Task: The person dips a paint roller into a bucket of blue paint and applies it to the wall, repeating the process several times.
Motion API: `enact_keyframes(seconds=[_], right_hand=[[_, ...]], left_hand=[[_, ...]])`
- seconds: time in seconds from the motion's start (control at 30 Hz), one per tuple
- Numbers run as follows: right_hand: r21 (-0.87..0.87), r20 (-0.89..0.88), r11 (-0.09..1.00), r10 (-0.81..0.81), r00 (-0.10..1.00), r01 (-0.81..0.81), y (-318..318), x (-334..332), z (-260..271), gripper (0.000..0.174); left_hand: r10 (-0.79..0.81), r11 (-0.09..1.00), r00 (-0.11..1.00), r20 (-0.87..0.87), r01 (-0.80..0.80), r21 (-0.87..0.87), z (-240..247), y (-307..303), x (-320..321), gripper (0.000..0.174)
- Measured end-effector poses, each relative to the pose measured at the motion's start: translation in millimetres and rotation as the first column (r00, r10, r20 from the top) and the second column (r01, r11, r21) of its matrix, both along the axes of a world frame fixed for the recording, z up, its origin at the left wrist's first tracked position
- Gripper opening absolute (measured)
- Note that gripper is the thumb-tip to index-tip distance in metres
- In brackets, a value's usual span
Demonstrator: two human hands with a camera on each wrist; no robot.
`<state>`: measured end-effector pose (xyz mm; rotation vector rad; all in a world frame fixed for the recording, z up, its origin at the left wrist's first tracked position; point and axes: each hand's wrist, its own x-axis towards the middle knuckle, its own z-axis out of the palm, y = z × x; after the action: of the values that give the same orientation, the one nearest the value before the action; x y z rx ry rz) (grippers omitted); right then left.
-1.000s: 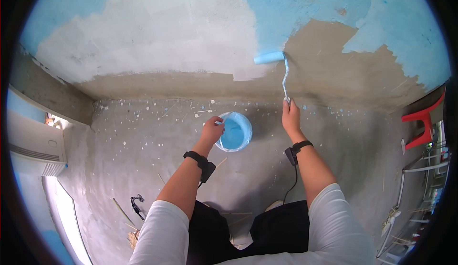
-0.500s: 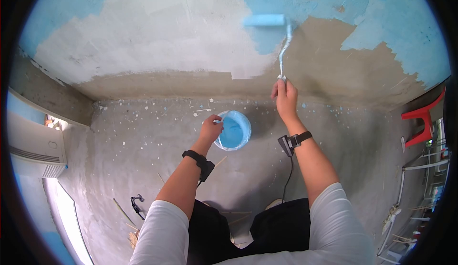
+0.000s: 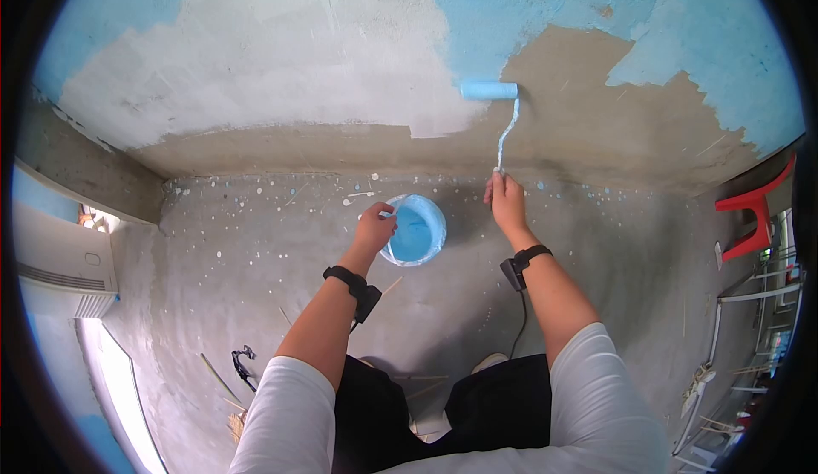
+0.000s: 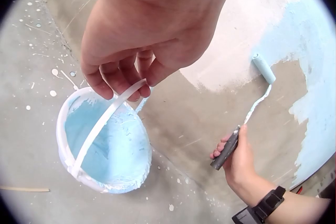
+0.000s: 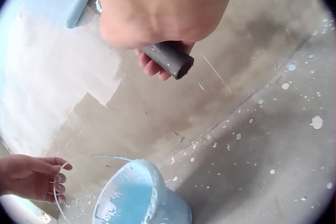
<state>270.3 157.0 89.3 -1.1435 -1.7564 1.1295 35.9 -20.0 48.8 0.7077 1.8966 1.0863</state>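
My right hand [image 3: 509,203] grips the dark handle [image 5: 170,60] of a paint roller. Its light blue roller sleeve [image 3: 488,90] lies against the wall at the lower edge of a blue patch, joined to the handle by a paint-covered bent wire frame [image 4: 258,103]. In the left wrist view, my left hand [image 4: 149,29] pinches the white bail handle [image 4: 100,124] of a paint bucket [image 4: 62,129] between thumb and fingers. Light blue paint [image 3: 413,234] is inside the bucket, and its rim is smeared with it.
The wall [image 3: 298,48] shows white, blue and bare grey-brown areas. Paint drops speckle the concrete floor [image 3: 256,244] along its base. A red plastic stool [image 3: 754,210] and metal racks stand at the right; a white appliance [image 3: 64,261] is at the left. Thin sticks lie near my feet.
The roller went up the wall over the blue patch, then came back down to its lower edge, slightly right of where it began. My left hand stayed on the bucket's handle.
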Motion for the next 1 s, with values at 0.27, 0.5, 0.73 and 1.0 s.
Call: enact_keyframes(seconds=[0.27, 0.5, 0.73, 1.0], right_hand=[[-0.021, -0.102, 0.994, 0.106, 0.989, -0.109, -5, -29, 43, 0.042], [-0.178, -0.100, 0.960, 0.202, 0.974, -0.217, -14, -26, 10, 0.046], [-0.156, -0.208, 0.961, 0.194, 0.959, -0.228, -10, -36, 38, 0.046], [-0.203, -0.180, 0.948, 0.209, 0.961, -0.244, -14, -37, 10, 0.046]], left_hand=[[-0.005, 1.000, 1.000, 0.021, 0.006, -0.025, 6, 0, 0, 0.022], [-0.002, 1.000, 1.000, 0.020, 0.003, -0.030, 8, -1, 2, 0.022], [0.011, 1.000, 0.999, 0.037, -0.010, -0.025, 9, -1, 2, 0.022], [0.004, 1.000, 0.999, 0.044, -0.003, -0.029, 8, -1, 0, 0.021]])
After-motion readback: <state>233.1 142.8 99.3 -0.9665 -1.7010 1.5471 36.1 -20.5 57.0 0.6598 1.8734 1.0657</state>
